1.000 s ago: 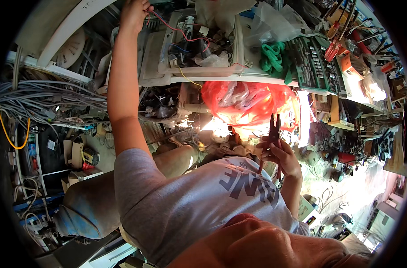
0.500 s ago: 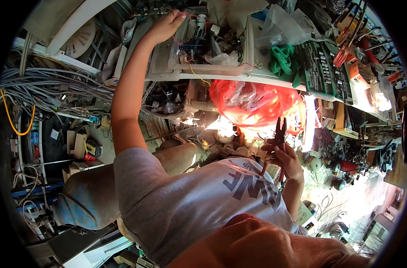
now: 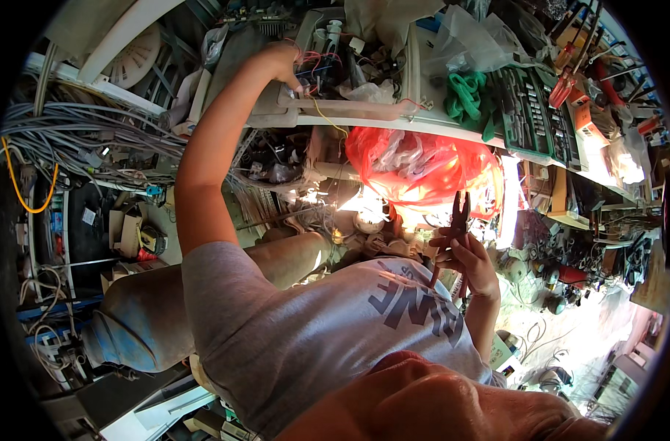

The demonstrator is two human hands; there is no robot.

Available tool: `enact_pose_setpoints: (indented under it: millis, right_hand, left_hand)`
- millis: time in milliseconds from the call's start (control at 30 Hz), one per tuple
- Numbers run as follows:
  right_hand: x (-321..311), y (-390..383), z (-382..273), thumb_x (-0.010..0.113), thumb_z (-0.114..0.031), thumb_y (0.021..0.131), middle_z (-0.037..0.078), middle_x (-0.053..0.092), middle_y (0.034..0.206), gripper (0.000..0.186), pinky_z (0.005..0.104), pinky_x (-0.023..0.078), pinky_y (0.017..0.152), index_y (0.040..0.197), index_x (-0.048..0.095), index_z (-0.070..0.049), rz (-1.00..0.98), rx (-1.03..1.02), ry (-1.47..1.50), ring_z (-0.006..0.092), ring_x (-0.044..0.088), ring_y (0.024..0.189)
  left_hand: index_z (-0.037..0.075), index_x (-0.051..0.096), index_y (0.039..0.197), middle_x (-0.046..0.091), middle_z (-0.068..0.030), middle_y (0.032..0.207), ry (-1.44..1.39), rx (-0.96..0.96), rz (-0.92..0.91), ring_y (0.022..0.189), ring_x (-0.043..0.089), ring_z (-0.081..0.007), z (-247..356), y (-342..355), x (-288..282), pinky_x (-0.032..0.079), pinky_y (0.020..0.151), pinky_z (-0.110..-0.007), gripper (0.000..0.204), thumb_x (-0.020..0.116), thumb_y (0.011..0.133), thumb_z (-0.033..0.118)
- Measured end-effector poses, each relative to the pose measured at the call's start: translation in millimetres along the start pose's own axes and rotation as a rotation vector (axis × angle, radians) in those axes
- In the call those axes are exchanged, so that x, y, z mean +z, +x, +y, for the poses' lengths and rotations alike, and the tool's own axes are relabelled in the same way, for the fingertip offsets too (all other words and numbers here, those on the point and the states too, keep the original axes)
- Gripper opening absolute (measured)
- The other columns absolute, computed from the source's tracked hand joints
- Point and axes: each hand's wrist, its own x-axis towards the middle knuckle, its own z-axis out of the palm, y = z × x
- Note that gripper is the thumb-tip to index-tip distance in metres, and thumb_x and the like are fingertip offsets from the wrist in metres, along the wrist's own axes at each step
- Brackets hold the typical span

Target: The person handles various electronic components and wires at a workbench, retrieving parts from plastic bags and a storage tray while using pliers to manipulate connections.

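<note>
My left hand [image 3: 279, 62] reaches over the left part of a translucent plastic tray [image 3: 379, 109] on the bench. Its thumb stands apart from the fingers, which are partly hidden, and the hand looks open. Thin red wires [image 3: 322, 57] lie loosely by the fingertips; whether any touch them is unclear. A yellow wire [image 3: 326, 117] hangs over the tray's front edge. Close to my body, my right hand [image 3: 470, 263] is closed around a pair of pliers [image 3: 461, 214], jaws pointing up and slightly parted.
Right of the tray sit a green cloth bundle [image 3: 465, 97] and an open socket set [image 3: 530, 110]. A red plastic bag [image 3: 430, 173] hangs below the bench edge. Grey cables [image 3: 77, 143] crowd the left. A large rusty cylinder [image 3: 151, 309] lies beside me.
My left hand has come down and nearer over the tray, from its far left edge, and the red wires have dropped lower with it. My right hand and the pliers have hardly moved.
</note>
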Motion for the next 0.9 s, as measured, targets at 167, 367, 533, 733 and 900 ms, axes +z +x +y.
enact_pose_setpoints:
  millis: [167, 367, 533, 733, 900]
  right_hand:
    - [-4, -2, 4, 0.045, -0.018, 0.099, 0.014, 0.064, 0.110, 0.039, 0.0290, 0.054, 0.077, 0.131, 0.043, 0.003, 0.006, -0.007, 0.006, 0.0154, 0.065, 0.083]
    - [-4, -5, 2, 0.045, -0.018, 0.099, 0.013, 0.063, 0.109, 0.038, 0.0291, 0.053, 0.076, 0.130, 0.043, 0.003, 0.006, -0.005, 0.004, 0.0153, 0.065, 0.082]
    - [-7, -4, 2, 0.045, -0.018, 0.099, 0.013, 0.064, 0.109, 0.038, 0.0289, 0.053, 0.075, 0.130, 0.044, 0.003, 0.010, 0.005, -0.021, 0.0144, 0.064, 0.082]
    - [-8, -6, -3, 0.046, -0.016, 0.098, 0.014, 0.064, 0.107, 0.033, 0.0298, 0.055, 0.074, 0.125, 0.049, 0.002, 0.020, 0.001, -0.015, 0.0143, 0.065, 0.080]
    - [-19, -8, -3, 0.046, -0.017, 0.098, 0.012, 0.065, 0.105, 0.032, 0.0262, 0.054, 0.071, 0.124, 0.051, 0.001, -0.002, -0.055, -0.057, 0.0122, 0.063, 0.077]
  left_hand:
    - [0.006, 0.062, 0.104, 0.063, -0.0155, 0.109, 0.018, -0.103, -0.092, 0.104, 0.060, -0.0319, 15, -5, -2, 0.049, 0.085, -0.038, 0.053, 0.086, 0.059, 0.022]
    - [0.007, 0.062, 0.111, 0.061, -0.0148, 0.116, 0.218, -0.159, 0.213, 0.106, 0.060, -0.0312, 17, -10, 24, 0.050, 0.088, -0.042, 0.036, 0.071, 0.079, 0.022]
    - [0.008, 0.053, 0.118, 0.066, -0.0140, 0.098, 0.073, -0.273, 0.291, 0.092, 0.063, -0.0344, 9, -20, -9, 0.049, 0.076, -0.047, 0.034, 0.059, 0.091, 0.027]
    - [0.012, 0.053, 0.123, 0.068, -0.0097, 0.090, -0.195, -0.147, 0.739, 0.084, 0.065, -0.0335, -16, -45, -30, 0.049, 0.073, -0.043, 0.036, 0.051, 0.095, 0.035]
    - [0.012, 0.053, 0.127, 0.066, -0.0038, 0.082, -0.625, -0.018, 0.642, 0.078, 0.063, -0.0168, -27, -52, -16, 0.047, 0.075, -0.031, 0.038, 0.049, 0.098, 0.036]
